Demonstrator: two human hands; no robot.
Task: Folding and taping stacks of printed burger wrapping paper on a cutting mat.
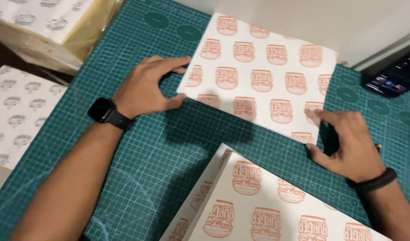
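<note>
both hands, left hand (144, 87) and right hand (350, 143), have fingers pinching the near corners of the printed paper sheet (263, 76), which looks thin, floppy and crease-prone, so hold it by the edges.

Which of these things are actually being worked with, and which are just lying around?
In use:
left hand
right hand
orange-printed paper sheet held at both corners
green cutting mat

Lying about:
near paper stack
grey-printed sheets
wrapped paper bundle
phone
</note>
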